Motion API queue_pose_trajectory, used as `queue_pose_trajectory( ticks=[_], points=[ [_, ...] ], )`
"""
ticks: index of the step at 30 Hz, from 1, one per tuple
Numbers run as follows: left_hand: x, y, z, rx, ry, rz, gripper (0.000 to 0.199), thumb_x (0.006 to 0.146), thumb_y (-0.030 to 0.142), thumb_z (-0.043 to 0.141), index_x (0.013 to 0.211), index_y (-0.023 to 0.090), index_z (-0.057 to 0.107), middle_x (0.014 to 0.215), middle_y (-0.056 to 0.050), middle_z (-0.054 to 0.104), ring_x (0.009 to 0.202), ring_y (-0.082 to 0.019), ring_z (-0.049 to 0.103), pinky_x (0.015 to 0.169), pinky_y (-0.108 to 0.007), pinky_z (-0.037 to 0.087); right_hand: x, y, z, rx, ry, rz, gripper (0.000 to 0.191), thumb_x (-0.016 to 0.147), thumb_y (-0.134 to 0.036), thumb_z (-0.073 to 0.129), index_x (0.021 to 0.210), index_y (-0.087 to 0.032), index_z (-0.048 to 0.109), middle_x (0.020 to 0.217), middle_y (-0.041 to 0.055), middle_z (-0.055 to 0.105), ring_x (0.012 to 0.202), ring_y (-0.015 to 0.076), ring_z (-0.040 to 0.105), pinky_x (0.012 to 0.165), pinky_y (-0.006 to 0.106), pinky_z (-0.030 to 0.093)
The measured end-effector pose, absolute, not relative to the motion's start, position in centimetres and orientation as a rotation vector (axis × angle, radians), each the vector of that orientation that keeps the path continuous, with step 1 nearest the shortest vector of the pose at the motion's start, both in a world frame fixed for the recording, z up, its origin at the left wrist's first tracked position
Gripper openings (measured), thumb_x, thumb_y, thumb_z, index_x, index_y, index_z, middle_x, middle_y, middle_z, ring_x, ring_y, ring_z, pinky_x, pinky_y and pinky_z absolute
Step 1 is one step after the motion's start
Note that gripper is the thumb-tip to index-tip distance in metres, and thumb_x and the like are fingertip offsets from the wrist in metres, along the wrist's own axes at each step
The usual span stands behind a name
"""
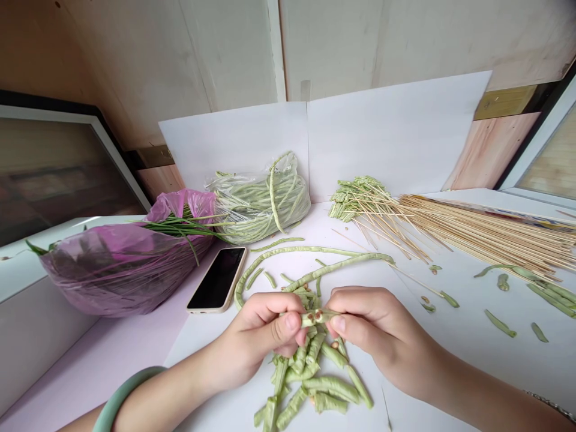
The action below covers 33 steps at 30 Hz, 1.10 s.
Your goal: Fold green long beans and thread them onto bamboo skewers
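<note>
Pinched between my left hand (pixel 270 327) and my right hand (pixel 373 324) is a pale green long bean piece (pixel 310 318), with brownish seeds showing at its middle. Each hand grips one end with thumb and fingers. Whether the piece is fully parted at the middle I cannot tell. Below my hands lies a pile of short broken bean pieces (pixel 330 387) with a few loose seeds. Just beyond, a whole long bean (pixel 274 255) curves across the white surface.
Left are a phone (pixel 218 281) and a purple plastic bag (pixel 135 270) of green stalks. A clear bag of long beans (pixel 265 201) stands at the back. Skewered beans (pixel 357 195) and bare wooden skewers (pixel 486 234) lie back right. Bean scraps (pixel 500 324) are scattered at right.
</note>
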<state>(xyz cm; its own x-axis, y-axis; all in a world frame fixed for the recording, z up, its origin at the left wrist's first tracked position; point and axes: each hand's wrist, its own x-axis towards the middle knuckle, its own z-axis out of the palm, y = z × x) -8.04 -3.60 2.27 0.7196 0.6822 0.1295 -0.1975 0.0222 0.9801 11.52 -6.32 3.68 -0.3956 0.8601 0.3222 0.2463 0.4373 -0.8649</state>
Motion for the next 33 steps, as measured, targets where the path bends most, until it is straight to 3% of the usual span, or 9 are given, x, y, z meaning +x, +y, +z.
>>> queue_pose_trajectory(
  ticks=[8,14,21,33],
  points=[
    [-7.9,-3.6,2.4,1.574,0.577,0.857,0.039,0.087,0.050,0.056,0.074,0.013,0.056,0.063,0.002,0.041,0.058,-0.009,0.033,0.053,-0.023,0.026,11.4,-6.1,2.9,-1.042,-1.857,0.928,0.034,0.089,-0.025,0.042,0.059,-0.021,0.026,0.056,-0.0065,0.024,0.052,0.0092,0.026,0.046,0.024,0.023],
    [-7.7,-4.0,2.7,1.752,0.768,0.844,0.028,0.082,0.040,0.067,0.079,0.014,0.056,0.061,0.005,0.038,0.057,-0.009,0.033,0.053,-0.022,0.029,11.1,-6.4,2.1,-1.057,-1.933,0.747,0.030,0.089,-0.021,0.044,0.063,-0.021,0.030,0.059,-0.0059,0.032,0.055,0.0093,0.031,0.049,0.022,0.026],
    [-7.5,-3.9,2.6,1.712,0.770,0.899,0.020,0.081,0.032,0.068,0.089,0.016,0.059,0.077,0.000,0.054,0.064,-0.010,0.043,0.057,-0.021,0.036,10.5,-6.5,2.3,-0.986,-1.987,0.608,0.028,0.087,-0.013,0.043,0.064,-0.020,0.029,0.059,-0.0062,0.033,0.054,0.0080,0.033,0.048,0.020,0.027],
    [-7.8,-3.5,1.8,1.693,0.803,1.061,0.017,0.084,0.034,0.065,0.084,0.017,0.061,0.071,0.002,0.053,0.066,-0.009,0.044,0.060,-0.019,0.037,10.7,-6.5,2.5,-1.068,-1.944,0.434,0.024,0.083,-0.014,0.051,0.062,-0.019,0.041,0.057,-0.0064,0.034,0.052,0.0079,0.035,0.048,0.020,0.030]
  ],
)
